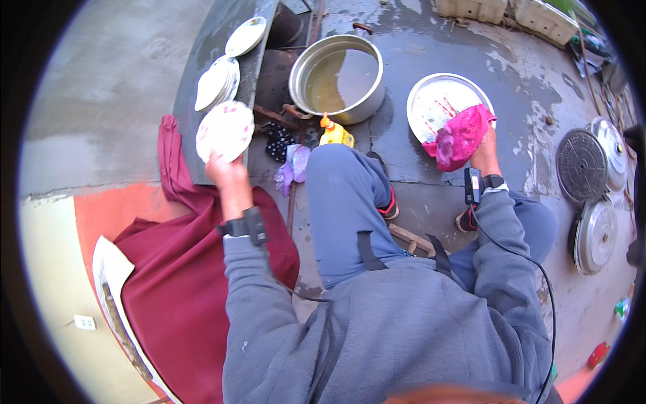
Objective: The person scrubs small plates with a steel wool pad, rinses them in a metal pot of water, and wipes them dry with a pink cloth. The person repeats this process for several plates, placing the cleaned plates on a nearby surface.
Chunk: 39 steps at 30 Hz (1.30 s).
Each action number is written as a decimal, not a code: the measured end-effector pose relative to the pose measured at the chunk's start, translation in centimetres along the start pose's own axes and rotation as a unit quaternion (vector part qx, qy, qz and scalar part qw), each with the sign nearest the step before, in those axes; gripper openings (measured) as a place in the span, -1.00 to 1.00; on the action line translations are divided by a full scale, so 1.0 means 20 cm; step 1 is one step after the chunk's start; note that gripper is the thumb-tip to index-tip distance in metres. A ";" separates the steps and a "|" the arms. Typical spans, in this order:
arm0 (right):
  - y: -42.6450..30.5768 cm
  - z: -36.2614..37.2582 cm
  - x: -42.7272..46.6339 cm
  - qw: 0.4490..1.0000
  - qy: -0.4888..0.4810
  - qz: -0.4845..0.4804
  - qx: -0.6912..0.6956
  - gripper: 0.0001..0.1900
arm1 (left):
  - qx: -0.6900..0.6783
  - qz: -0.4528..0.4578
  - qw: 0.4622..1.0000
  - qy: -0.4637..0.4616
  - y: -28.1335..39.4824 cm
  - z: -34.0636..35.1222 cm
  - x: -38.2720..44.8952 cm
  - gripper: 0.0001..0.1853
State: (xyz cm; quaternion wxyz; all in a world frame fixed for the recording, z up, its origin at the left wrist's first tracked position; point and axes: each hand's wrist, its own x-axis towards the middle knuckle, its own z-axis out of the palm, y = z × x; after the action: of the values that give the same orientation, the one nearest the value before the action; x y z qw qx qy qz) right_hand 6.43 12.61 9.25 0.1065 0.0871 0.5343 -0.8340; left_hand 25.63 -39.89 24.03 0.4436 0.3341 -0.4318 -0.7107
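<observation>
My left hand grips the near rim of a white plate with a pink pattern, over the edge of a dark table. A stack of white plates and a single plate sit farther along that tabletop. On the right, my right hand holds a bunched pink cloth. The cloth covers part of a round, shallow pale dish with red marks inside. Between my hands stands a large metal pot holding cloudy liquid. Close to its near side is a yellow bottle with an orange cap.
A maroon cloth drapes at the left, below the dark table. Purple cloth lies left of my knee. Metal lids and a perforated steamer plate rest at the right. Pale planter boxes line the back.
</observation>
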 end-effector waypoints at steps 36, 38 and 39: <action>0.07 -0.05 0.04 0.993 0.085 0.069 0.047 -0.72 | 0.180 -0.139 0.962 0.152 -0.02 -0.78 0.45 -0.64; 0.08 -0.04 0.02 0.997 0.039 -0.009 -0.069 -0.73 | 0.191 -0.143 0.961 0.137 -0.03 -0.77 0.45 -0.63; 0.08 -0.04 0.00 0.993 0.016 -0.040 -0.105 -0.73 | 0.178 -0.135 0.967 0.127 -0.04 -0.77 0.44 -0.63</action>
State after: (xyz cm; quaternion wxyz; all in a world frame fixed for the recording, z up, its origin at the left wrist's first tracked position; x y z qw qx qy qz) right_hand 6.81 12.66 7.52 0.0730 0.0677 0.6240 -0.7751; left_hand 35.14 -52.73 16.38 0.3284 0.5499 -0.4424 -0.6276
